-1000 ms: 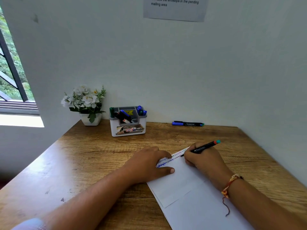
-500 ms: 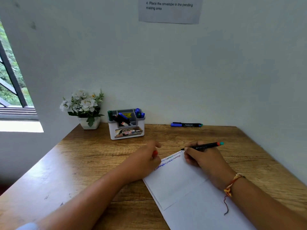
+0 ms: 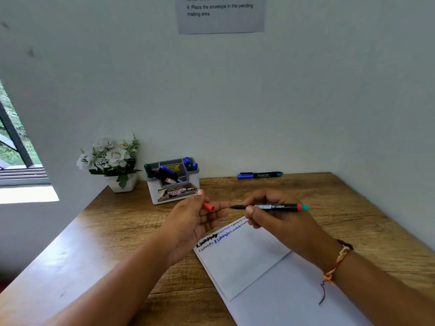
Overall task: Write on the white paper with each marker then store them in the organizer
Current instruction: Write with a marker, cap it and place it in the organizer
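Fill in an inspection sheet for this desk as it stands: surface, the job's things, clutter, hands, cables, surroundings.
Surface: wooden desk, glare along its left side.
Job's things: white paper at front right, with lines of writing along its far edge; marker uncapped; red cap off it; organizer at the back holding several markers; at least one loose marker lying by the wall.
Clutter: flower pot left of the organizer.
Hands: left hand pinches the red cap; right hand grips the marker, tip toward the cap, the two apart.
Cables: nothing seen.
Surroundings: printed notice on the wall; window at left.
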Available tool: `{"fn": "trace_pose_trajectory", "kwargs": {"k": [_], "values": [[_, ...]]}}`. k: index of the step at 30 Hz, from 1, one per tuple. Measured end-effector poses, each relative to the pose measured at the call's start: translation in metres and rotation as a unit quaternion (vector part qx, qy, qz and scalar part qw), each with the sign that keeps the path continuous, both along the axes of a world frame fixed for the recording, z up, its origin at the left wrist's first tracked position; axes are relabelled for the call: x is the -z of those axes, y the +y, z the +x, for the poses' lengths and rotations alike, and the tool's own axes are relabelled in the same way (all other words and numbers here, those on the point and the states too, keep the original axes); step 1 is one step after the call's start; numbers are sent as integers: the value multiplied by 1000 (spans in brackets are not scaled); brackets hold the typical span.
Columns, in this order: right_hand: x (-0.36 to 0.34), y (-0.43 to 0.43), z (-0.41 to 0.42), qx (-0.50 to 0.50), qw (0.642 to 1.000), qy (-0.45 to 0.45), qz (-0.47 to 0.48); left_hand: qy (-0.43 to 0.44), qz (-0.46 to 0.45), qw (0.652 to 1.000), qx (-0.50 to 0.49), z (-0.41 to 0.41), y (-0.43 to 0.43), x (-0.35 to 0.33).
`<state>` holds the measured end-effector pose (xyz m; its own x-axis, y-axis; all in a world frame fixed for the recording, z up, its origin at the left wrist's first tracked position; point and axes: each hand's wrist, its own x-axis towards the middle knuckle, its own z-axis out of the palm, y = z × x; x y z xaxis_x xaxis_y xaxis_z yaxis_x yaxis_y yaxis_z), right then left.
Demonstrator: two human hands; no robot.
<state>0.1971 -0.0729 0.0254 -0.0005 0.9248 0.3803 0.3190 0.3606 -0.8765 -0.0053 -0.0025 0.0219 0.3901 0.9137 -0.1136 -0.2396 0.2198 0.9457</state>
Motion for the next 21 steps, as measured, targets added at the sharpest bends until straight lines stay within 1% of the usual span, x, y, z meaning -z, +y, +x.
{"fn": "trace_pose_trajectory", "kwargs": {"k": [2, 5, 10, 16, 21], "values": [[1, -4, -3, -39, 998, -41, 21, 7, -4, 1000, 4, 0, -1, -1], [4, -6, -5, -62, 995, -64, 34, 15, -6, 1000, 5, 1, -3, -1], [8, -3, -4, -57, 996, -60, 35, 21, -4, 1000, 2, 4, -7, -3], [10, -2, -4, -40, 994, -93, 36, 44, 9, 999, 13, 4, -8, -3], [9, -4, -7, -41, 995, -85, 39, 39, 13, 999, 20, 4, -8, -2]]}}
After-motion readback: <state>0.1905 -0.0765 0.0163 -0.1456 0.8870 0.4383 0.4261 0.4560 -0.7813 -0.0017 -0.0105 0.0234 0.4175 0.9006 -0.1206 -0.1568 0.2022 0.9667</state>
